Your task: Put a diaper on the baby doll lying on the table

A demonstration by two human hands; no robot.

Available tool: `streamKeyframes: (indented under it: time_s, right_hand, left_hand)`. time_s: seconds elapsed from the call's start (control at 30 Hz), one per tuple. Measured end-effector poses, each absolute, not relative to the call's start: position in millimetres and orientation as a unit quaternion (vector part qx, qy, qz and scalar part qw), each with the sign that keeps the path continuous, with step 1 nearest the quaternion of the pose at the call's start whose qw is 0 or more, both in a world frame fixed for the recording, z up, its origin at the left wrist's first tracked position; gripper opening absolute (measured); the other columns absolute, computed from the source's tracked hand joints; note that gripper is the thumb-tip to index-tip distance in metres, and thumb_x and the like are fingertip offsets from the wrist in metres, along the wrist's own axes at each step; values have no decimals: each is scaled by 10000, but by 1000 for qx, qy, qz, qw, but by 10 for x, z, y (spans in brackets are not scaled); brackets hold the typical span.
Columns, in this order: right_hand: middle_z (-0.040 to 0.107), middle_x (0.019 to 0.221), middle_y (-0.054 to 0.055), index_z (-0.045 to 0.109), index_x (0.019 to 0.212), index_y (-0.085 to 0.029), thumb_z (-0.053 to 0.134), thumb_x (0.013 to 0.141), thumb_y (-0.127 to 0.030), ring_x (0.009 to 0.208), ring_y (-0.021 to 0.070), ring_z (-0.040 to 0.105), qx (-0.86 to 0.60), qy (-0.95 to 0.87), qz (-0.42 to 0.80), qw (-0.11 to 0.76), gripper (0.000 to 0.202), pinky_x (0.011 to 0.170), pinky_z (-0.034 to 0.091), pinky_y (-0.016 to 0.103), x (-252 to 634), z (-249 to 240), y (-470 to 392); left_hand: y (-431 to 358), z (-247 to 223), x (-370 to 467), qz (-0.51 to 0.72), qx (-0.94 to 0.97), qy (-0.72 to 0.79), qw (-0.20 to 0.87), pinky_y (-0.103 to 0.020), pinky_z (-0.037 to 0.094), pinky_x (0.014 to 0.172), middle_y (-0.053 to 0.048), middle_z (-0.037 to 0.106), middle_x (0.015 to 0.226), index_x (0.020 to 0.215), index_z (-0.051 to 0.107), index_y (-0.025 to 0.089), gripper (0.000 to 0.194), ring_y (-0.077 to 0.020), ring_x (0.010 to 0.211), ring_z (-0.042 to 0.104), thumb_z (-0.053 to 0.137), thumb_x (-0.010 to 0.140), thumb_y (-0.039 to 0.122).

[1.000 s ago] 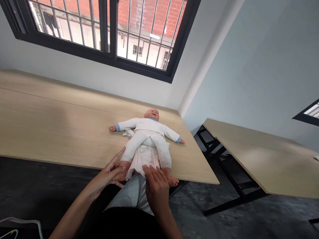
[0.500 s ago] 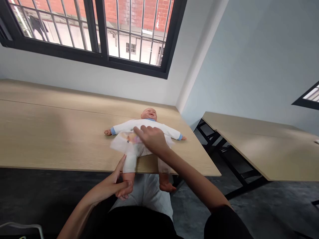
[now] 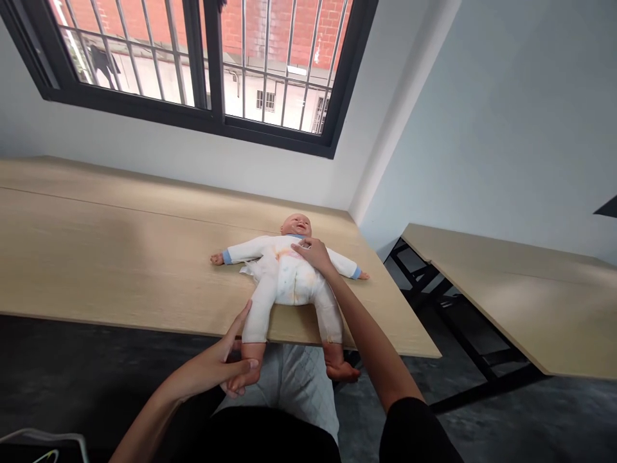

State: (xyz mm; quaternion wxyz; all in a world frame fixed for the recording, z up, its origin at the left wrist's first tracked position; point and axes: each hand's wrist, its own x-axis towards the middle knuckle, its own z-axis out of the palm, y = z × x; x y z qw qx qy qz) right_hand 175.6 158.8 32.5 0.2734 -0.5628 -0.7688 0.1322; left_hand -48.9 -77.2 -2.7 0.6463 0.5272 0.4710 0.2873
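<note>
A baby doll (image 3: 263, 251) lies on its back on the table, its lower legs over the front edge. It has white long sleeves with blue cuffs, white leggings and a patterned diaper (image 3: 295, 281). My left hand (image 3: 236, 360) is closed around the doll's lower leg and foot on the left, thumb on top. On the doll's chest my right hand (image 3: 314, 252) has bent fingers, closed on the doll's sheer white skirt-like cloth (image 3: 251, 269), which is bunched up over the belly. The fingertips' exact hold is partly hidden.
The doll lies near the right end of a long pale wood table (image 3: 120, 257). A gap separates it from a second table (image 3: 520, 283) with a black frame. A barred window (image 3: 274, 77) is set in the wall behind.
My right hand has moved up toward the doll's chest with the sheer cloth, uncovering the diaper. My left hand stays on the leg. The view has tilted slightly.
</note>
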Motion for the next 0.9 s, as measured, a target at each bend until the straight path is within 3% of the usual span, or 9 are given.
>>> streamKeyframes:
  time_s: [0.1,0.17,0.23,0.37,0.43,0.53,0.7,0.8,0.9]
  right_hand:
    - [683,787,5,650,761,-185,601,843,-511,720,144,584,-579,-752,129,289,339,631,366,220,1771,313,1609]
    - [693,822,21,651,772,-190,612,843,-506,751,157,593,-594,-738,121,297,326,629,356,231,1771,307,1627]
    - [698,854,43,649,776,-189,610,853,-500,788,178,599,-609,-725,110,302,323,626,344,244,1761,293,1643]
    - [694,913,66,653,875,-184,554,904,-475,837,197,600,-615,-718,91,313,309,638,336,256,1728,253,1657]
    - [686,966,68,638,971,-182,454,960,-443,850,185,596,-608,-710,70,349,320,656,344,253,1725,242,1648]
    - [672,986,60,602,1012,-180,296,1003,-416,850,167,590,-599,-670,49,435,387,698,376,248,1793,248,1611]
    - [642,1120,109,524,1125,-157,296,960,-392,963,184,592,-603,-573,75,550,366,815,430,278,2195,232,1500]
    - [653,1079,146,549,1066,-126,372,915,-380,946,207,605,-615,-562,95,546,344,844,447,313,2497,114,1364]
    - [686,960,133,602,927,-129,473,867,-380,868,210,631,-607,-594,131,511,289,821,476,321,2705,-81,1162]
  left_hand:
    - [-753,-8,-495,300,564,540,548,-304,538,518,-97,651,1036,1548,130,307,996,-208,635,650,728,761,429]
    - [-708,32,-480,360,582,582,439,-356,560,686,-118,630,1091,1448,408,243,836,-284,848,658,764,715,432]
    - [-635,123,-421,426,589,597,339,-421,503,901,-118,609,1111,1305,570,205,695,-342,1047,595,788,682,422]
    - [-375,431,-106,445,693,507,253,-469,379,1054,-105,599,1136,1271,618,248,517,-329,1163,520,700,792,427]
    - [-162,545,112,397,791,417,205,-471,317,1108,-103,567,1271,1298,602,284,459,-312,1269,455,627,865,435]
    - [236,556,392,282,883,357,120,-589,114,1162,-84,468,1456,1330,573,314,454,-338,1397,317,603,892,430]
    - [795,366,554,185,914,356,54,-663,72,1130,-89,511,1444,1257,629,292,390,-337,1367,382,530,929,476]
    - [939,328,544,174,909,374,63,-650,96,1120,-92,579,1374,1175,678,232,436,-325,1352,402,461,941,529]
    - [973,333,536,173,905,382,73,-636,91,1108,-99,539,1410,1150,679,156,519,-339,1371,361,434,923,553]
